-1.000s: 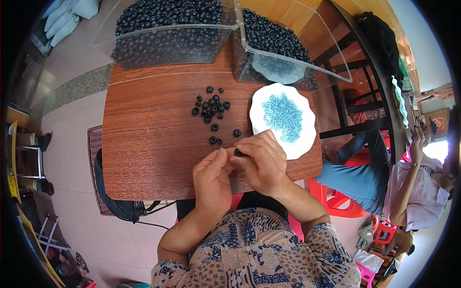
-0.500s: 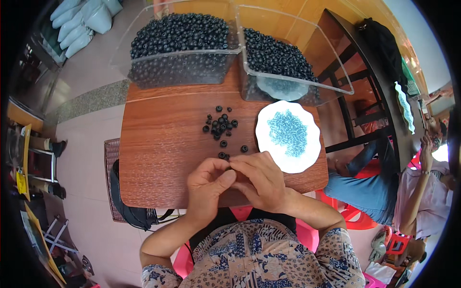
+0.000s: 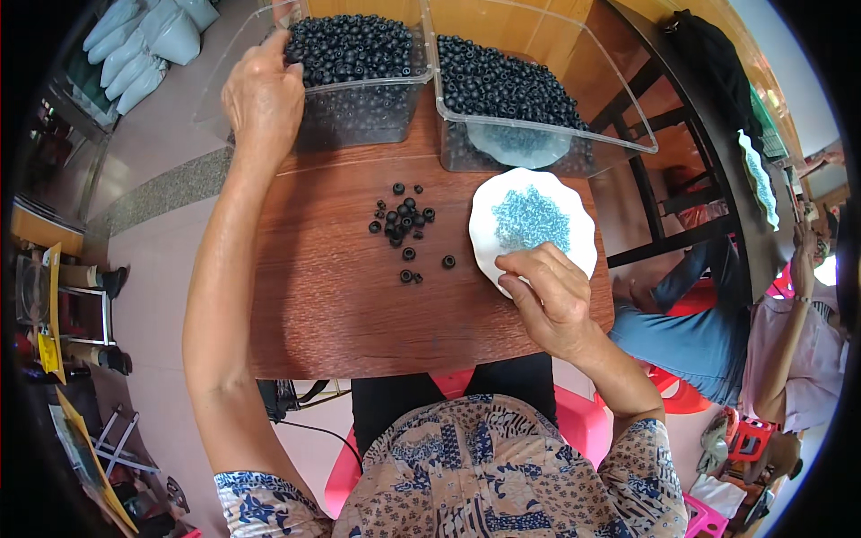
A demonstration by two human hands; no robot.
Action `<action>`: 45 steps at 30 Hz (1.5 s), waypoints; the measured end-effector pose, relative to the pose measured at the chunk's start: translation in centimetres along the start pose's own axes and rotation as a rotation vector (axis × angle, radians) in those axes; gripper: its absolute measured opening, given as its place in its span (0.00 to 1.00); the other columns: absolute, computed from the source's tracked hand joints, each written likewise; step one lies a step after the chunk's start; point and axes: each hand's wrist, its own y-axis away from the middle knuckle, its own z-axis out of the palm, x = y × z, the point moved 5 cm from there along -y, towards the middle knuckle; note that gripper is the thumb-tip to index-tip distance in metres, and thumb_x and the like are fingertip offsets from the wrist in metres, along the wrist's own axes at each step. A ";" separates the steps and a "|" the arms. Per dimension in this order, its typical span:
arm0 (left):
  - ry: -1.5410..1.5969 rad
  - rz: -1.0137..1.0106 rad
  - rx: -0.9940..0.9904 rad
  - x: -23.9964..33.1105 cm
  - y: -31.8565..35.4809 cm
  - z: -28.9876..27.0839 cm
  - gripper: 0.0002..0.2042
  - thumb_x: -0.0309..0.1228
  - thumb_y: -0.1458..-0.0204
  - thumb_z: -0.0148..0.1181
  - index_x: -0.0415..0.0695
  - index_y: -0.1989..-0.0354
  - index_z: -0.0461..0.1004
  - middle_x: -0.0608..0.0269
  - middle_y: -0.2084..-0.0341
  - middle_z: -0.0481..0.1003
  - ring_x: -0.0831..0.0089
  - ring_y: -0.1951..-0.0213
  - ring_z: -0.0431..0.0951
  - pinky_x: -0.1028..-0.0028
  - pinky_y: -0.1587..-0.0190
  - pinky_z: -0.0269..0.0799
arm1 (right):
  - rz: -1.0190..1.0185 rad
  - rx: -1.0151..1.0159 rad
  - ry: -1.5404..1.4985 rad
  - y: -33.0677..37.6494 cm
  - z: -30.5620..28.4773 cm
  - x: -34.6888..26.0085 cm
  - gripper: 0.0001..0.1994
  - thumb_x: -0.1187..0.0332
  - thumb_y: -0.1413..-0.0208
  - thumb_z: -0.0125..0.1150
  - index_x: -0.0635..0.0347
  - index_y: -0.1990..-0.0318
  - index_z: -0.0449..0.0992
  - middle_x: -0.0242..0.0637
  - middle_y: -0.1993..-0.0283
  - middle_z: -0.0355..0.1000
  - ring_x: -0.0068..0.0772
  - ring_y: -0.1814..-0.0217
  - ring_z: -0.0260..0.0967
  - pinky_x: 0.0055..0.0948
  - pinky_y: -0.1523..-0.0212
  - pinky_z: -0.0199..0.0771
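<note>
My left hand (image 3: 263,97) reaches over the left clear plastic bin (image 3: 354,139), which holds many round black beads (image 3: 359,45). Its thumb and index finger are apart above the beads at the bin's left end. The other fingers are partly hidden. Over the near rim of a white scalloped plate (image 3: 484,238), my right hand (image 3: 552,291) has thumb and fingertips drawn together. Anything between them is too small to make out. Tiny pale blue, clear-looking beads (image 3: 534,220) lie on the plate. Left of it, several loose black beads (image 3: 404,220) of larger and smaller sizes are scattered on the table.
A second clear bin (image 3: 502,90) of black beads stands at the back right of the brown wooden table (image 3: 341,314). A dark rack (image 3: 691,170) is beyond the right edge. A seated person in jeans (image 3: 691,332) is close on the right. White sacks (image 3: 148,45) lie far left.
My hands were together at the table's near edge and have parted. The left has gone forward to the left bin, the right sideways to the plate. The view has shifted slightly.
</note>
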 end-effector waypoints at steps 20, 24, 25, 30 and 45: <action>0.359 0.167 -0.596 8.5 20.3 -2.0 0.12 0.24 0.59 0.66 0.40 0.64 0.76 0.59 0.72 0.70 0.62 0.67 0.72 0.64 0.69 0.69 | -0.026 -0.080 -0.017 0.9 2.2 0.3 0.11 0.84 0.60 0.65 0.71 0.65 0.75 0.42 0.73 0.72 0.38 0.74 0.66 0.32 0.74 0.65; 0.444 0.057 -0.601 7.9 20.4 -2.8 0.11 0.24 0.57 0.67 0.39 0.63 0.76 0.60 0.71 0.74 0.65 0.67 0.75 0.70 0.67 0.70 | 0.070 -0.059 0.017 2.1 1.2 1.5 0.10 0.83 0.58 0.66 0.69 0.65 0.76 0.41 0.72 0.73 0.37 0.73 0.68 0.31 0.73 0.67; 0.737 -0.259 -0.696 7.5 20.7 -2.6 0.11 0.23 0.55 0.66 0.38 0.62 0.75 0.60 0.69 0.75 0.68 0.67 0.76 0.72 0.67 0.71 | 0.132 -0.052 -0.017 2.4 1.2 1.9 0.10 0.82 0.58 0.66 0.68 0.65 0.76 0.40 0.72 0.73 0.37 0.72 0.68 0.30 0.72 0.67; 1.453 -1.052 -0.870 8.6 22.6 -1.9 0.11 0.23 0.51 0.65 0.35 0.60 0.74 0.58 0.63 0.77 0.73 0.66 0.77 0.75 0.65 0.74 | 0.187 -0.049 -0.134 1.7 2.7 0.3 0.13 0.81 0.59 0.67 0.66 0.62 0.77 0.41 0.68 0.74 0.38 0.69 0.69 0.31 0.70 0.68; 1.903 -1.389 -0.720 11.6 24.8 -1.6 0.09 0.26 0.44 0.59 0.35 0.58 0.76 0.62 0.68 0.77 0.75 0.69 0.74 0.77 0.65 0.68 | 0.122 -0.001 -0.244 1.3 4.6 -0.4 0.15 0.77 0.63 0.67 0.65 0.63 0.77 0.42 0.59 0.72 0.42 0.61 0.68 0.34 0.64 0.69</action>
